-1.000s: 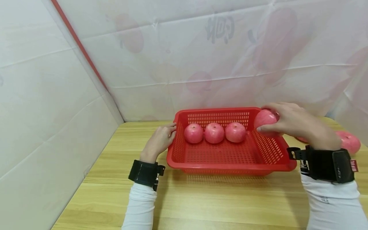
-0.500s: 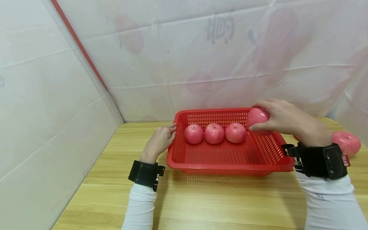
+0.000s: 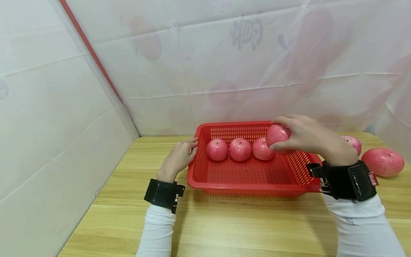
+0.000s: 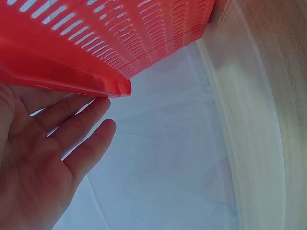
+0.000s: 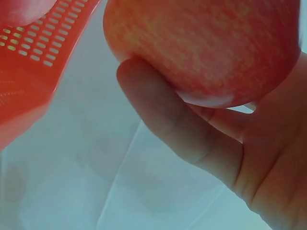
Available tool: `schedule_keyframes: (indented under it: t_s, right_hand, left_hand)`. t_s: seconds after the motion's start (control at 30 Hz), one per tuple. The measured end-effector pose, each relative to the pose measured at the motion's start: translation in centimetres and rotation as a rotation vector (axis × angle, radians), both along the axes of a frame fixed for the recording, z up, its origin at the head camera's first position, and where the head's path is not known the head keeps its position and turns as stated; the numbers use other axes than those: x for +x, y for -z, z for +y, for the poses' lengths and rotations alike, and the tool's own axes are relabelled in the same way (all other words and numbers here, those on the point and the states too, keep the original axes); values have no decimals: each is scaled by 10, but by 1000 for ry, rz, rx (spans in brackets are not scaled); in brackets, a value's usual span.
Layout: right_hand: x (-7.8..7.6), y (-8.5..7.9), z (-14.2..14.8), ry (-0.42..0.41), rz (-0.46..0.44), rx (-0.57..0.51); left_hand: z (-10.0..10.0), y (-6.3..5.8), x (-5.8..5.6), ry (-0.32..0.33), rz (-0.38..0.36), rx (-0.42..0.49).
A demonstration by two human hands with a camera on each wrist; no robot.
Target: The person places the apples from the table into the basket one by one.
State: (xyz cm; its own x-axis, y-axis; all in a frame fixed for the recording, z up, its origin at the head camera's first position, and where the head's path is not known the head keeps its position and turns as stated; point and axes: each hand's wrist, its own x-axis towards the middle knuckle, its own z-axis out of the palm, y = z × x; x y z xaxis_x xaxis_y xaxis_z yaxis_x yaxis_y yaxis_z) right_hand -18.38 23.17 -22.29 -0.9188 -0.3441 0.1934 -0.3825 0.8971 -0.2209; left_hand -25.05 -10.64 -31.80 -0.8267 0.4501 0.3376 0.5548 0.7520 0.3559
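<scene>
My right hand (image 3: pixel 305 137) grips an apple (image 3: pixel 277 135) over the right part of a red plastic basket (image 3: pixel 244 186). In the right wrist view the thumb (image 5: pixel 168 115) presses against the side of that apple (image 5: pixel 206 48). Three more apples sit in a row along the basket's back: a left one (image 3: pixel 217 149), a middle one (image 3: pixel 240 149) and a right one (image 3: pixel 261 149), partly covered by the held apple. At the basket's left end my left hand (image 3: pixel 179 157) touches the rim. Its fingers (image 4: pixel 86 115) are fairly straight under the rim in the left wrist view.
Right of the basket, on the wooden table (image 3: pixel 250 228), lie a large apple-like fruit (image 3: pixel 383 161) and another pinkish fruit (image 3: pixel 352 144), partly hidden by the right arm. Whitish printed sheeting (image 3: pixel 199 64) stands behind the table and on its left.
My right hand has carried the apple leftward, from the basket's right end to beside the right apple of the row. The left hand and the basket have stayed put.
</scene>
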Motion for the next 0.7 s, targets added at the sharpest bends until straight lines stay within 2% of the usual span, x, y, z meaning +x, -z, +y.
schedule_keyframes:
  t_s: [0.47, 0.7]
  right_hand:
    - [-2, -2, -15, -6, -30, -14]
    - [-6, 1, -20, -26, 32, -24]
  left_hand:
    - [0, 0, -1, -4, -9, -3]
    - [1, -1, -1, 1, -9, 0]
